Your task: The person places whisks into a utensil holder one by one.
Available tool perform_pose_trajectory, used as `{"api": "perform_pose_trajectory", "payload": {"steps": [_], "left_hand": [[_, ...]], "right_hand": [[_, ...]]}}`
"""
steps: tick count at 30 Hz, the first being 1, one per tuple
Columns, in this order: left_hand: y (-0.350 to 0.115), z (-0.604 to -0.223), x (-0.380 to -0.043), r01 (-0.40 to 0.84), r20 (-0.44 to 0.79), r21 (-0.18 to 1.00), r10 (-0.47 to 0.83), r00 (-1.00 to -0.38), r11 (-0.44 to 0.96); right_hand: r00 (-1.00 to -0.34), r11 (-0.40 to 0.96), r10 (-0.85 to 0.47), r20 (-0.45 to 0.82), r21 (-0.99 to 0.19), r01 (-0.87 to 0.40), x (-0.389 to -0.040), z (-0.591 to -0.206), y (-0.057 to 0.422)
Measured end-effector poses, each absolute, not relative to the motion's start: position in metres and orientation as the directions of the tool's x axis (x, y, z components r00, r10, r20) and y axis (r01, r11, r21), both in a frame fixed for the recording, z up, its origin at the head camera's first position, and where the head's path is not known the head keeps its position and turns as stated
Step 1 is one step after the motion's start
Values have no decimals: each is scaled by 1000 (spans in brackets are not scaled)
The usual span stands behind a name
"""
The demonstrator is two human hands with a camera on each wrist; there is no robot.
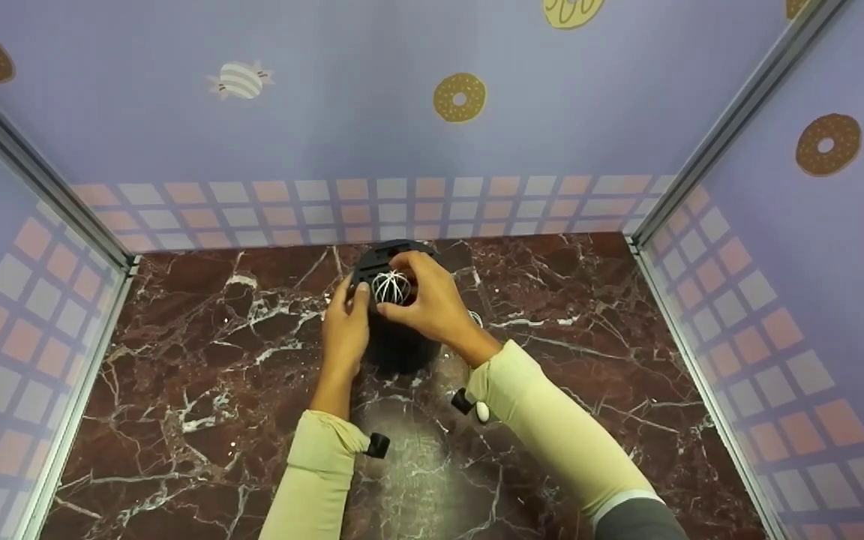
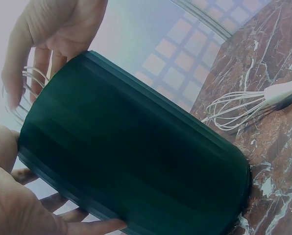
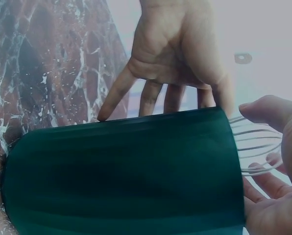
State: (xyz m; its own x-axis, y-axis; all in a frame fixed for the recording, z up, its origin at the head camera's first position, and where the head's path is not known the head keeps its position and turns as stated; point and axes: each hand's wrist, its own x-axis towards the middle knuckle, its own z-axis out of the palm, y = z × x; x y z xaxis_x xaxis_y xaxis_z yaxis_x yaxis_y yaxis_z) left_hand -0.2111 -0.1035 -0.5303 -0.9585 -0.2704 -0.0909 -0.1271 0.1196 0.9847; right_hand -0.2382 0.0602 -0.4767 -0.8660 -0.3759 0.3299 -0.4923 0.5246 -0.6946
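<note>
A dark utensil holder [image 1: 402,349] with a slotted top stands upright on the marble-patterned surface; it looks dark green in both wrist views. Wire loops of a whisk [image 1: 391,287] stick up out of its top, and the lower part is hidden inside. My right hand [image 1: 436,296] pinches these loops between thumb and fingers. On the other side my left hand [image 1: 346,326] grips the holder's side, its fingers [image 2: 94,226] spread along the wall. A second whisk [image 2: 239,107] with a white handle lies on the surface to the right of the holder, mostly hidden by my right arm in the head view.
The brown-red marble-patterned surface [image 1: 199,390] is bordered by lilac panels [image 1: 349,120] at the back and sides, with metal strips [image 1: 672,322] along the edges. Directly behind the holder rises the back panel.
</note>
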Motion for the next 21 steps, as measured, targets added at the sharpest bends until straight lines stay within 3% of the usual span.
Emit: {"api": "perform_pose_trajectory", "payload": {"steps": [14, 21], "left_hand": [[-103, -530, -211, -129, -99, 987, -275, -956, 94], [-102, -530, -211, -127, -95, 987, -279, -956, 99]], "right_hand": [[-930, 269, -201, 309, -895, -356, -235, -459, 99], [-926, 194, -23, 377, -907, -374, -233, -460, 131]]}}
